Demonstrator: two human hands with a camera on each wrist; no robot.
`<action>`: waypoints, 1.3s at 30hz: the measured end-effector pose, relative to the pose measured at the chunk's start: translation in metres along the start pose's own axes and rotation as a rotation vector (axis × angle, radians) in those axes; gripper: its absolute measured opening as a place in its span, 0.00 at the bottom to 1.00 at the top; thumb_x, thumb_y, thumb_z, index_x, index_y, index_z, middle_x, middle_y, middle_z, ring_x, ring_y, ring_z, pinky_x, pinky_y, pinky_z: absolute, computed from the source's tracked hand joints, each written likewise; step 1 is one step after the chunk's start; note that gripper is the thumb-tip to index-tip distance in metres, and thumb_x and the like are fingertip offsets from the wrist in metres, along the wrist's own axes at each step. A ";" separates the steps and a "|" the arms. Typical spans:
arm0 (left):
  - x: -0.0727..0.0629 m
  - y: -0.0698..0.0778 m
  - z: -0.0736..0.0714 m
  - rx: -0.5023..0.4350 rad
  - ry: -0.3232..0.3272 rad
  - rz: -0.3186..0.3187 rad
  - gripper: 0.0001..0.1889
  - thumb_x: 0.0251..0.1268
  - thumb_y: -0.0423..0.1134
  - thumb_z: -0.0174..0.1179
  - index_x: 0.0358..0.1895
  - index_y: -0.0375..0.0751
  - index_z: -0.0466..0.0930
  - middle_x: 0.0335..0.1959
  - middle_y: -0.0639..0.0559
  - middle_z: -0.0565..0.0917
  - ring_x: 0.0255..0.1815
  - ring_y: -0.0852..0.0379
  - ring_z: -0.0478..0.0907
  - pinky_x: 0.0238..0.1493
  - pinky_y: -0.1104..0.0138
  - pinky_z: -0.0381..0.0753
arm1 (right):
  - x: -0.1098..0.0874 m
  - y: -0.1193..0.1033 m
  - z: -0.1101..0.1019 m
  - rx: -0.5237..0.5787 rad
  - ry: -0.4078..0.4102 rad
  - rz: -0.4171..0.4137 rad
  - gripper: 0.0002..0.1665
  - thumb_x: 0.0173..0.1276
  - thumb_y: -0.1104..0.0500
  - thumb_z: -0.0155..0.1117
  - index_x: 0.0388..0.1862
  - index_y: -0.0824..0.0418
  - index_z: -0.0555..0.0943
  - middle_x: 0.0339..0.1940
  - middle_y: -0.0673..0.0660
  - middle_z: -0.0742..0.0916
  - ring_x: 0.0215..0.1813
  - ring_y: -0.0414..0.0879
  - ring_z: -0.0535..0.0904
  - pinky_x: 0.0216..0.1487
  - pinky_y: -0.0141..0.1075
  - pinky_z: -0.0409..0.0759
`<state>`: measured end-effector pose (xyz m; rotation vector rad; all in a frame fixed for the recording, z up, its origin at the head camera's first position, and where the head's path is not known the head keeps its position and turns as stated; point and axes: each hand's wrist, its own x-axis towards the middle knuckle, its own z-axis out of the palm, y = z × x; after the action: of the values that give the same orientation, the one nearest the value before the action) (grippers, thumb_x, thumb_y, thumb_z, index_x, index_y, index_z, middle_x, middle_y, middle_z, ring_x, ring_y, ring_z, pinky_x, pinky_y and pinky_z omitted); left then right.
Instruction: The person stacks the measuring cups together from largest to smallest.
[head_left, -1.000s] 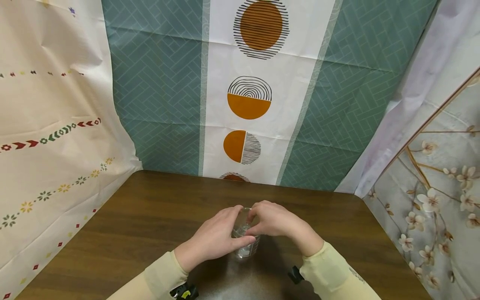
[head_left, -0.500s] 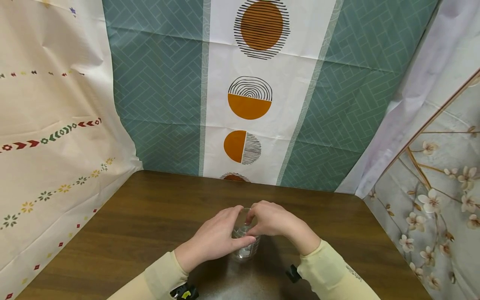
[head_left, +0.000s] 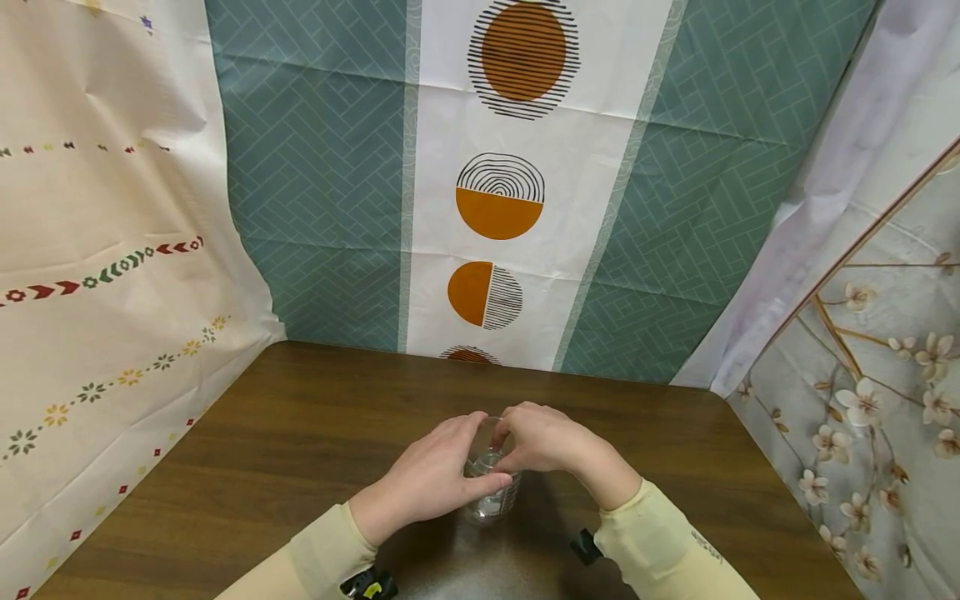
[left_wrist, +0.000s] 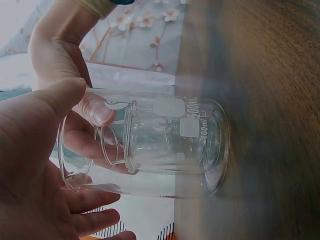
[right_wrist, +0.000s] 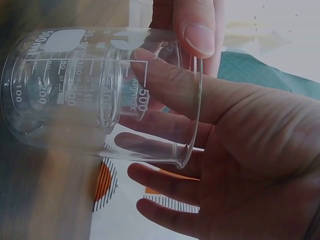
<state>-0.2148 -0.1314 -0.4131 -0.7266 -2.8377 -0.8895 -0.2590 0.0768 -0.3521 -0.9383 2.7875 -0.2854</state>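
Note:
A clear 500 ml glass beaker (head_left: 486,510) stands upright on the table between my hands. Inside it sits a smaller 100 ml beaker (left_wrist: 192,157), with white print showing through the outer wall. My left hand (head_left: 431,468) holds the big beaker near its rim, thumb on the near side and fingers stretched along the far side. From above, my right hand (head_left: 553,442) reaches into the mouth. Its thumb and forefinger pinch a small glass rim (left_wrist: 104,150) just above the 100 ml beaker's rim; the glass below overlaps the other beakers. Its remaining fingers extend outside the big beaker.
The dark wooden table (head_left: 330,417) surrounds the beakers. A green and white patterned curtain (head_left: 322,167) hangs behind it, with a cream cloth (head_left: 105,217) on the left and a floral cloth (head_left: 885,350) on the right.
My right forearm has shifted very slightly left since a second ago, and its fingertips have moved a little in the beaker's mouth. The left hand and the big beaker stay put.

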 end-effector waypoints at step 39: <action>0.002 0.001 0.001 0.008 -0.018 -0.014 0.51 0.69 0.78 0.64 0.81 0.43 0.69 0.78 0.47 0.76 0.78 0.46 0.73 0.68 0.41 0.81 | -0.007 0.011 0.002 0.113 0.041 -0.033 0.22 0.69 0.45 0.84 0.56 0.53 0.93 0.63 0.52 0.89 0.71 0.55 0.79 0.68 0.57 0.80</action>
<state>-0.2164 -0.1296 -0.4131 -0.7185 -2.8635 -0.8772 -0.2593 0.0895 -0.3555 -0.9622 2.7613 -0.4662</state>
